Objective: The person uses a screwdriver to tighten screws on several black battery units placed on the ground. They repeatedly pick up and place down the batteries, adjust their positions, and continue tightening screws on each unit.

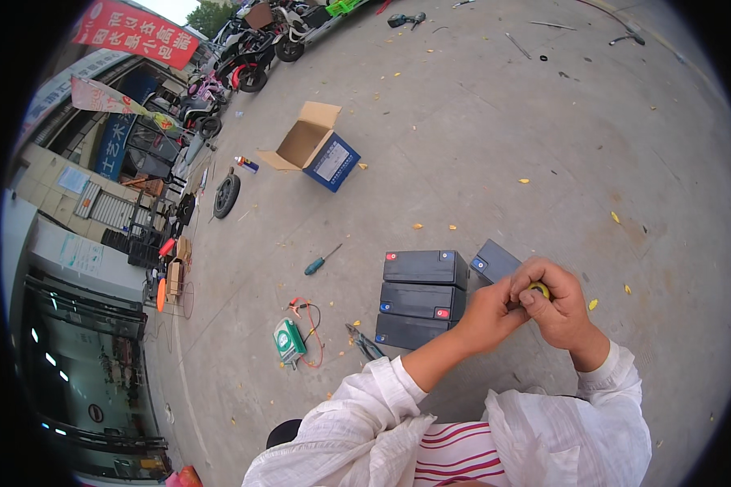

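Observation:
My right hand is closed around a small round yellow roll with a dark centre, which looks like tape. Fingers pinched, my left hand meets it from the left; whatever lies between its fingertips is hidden. Both hands are above a single dark grey battery, set at an angle and partly covered by them. To its left, three similar batteries stand in a row, the far one, the middle one and the near one. Red and blue terminal ends show on them.
Pliers lie left of the batteries, beside a green meter with red and black leads. Farther off are a screwdriver, an opened blue cardboard box, a small wheel and a can. Parked scooters line the far left.

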Action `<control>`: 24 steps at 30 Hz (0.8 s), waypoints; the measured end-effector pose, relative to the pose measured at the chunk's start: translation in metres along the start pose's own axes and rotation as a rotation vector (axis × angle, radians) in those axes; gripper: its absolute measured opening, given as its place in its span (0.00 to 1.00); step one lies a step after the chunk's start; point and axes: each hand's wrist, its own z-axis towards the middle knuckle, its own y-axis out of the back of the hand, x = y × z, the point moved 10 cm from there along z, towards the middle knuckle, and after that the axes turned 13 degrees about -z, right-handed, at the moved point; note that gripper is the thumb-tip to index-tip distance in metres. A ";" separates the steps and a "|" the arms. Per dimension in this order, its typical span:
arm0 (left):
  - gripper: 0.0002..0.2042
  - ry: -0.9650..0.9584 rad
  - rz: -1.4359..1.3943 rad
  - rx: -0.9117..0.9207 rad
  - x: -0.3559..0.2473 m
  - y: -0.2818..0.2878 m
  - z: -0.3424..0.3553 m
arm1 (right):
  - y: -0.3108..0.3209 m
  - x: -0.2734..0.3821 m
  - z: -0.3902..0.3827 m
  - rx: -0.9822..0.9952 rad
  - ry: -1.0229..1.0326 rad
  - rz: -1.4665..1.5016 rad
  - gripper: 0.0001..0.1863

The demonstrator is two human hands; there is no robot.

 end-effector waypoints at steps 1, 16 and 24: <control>0.11 0.001 0.023 -0.046 0.004 0.003 0.001 | 0.000 0.013 0.000 -0.097 0.077 -0.147 0.07; 0.10 0.025 0.023 -0.071 0.014 0.010 -0.002 | -0.002 0.013 0.000 -0.084 0.170 -0.173 0.07; 0.12 0.020 0.036 0.077 0.020 -0.002 -0.003 | 0.000 -0.015 -0.005 -0.044 -0.045 0.192 0.08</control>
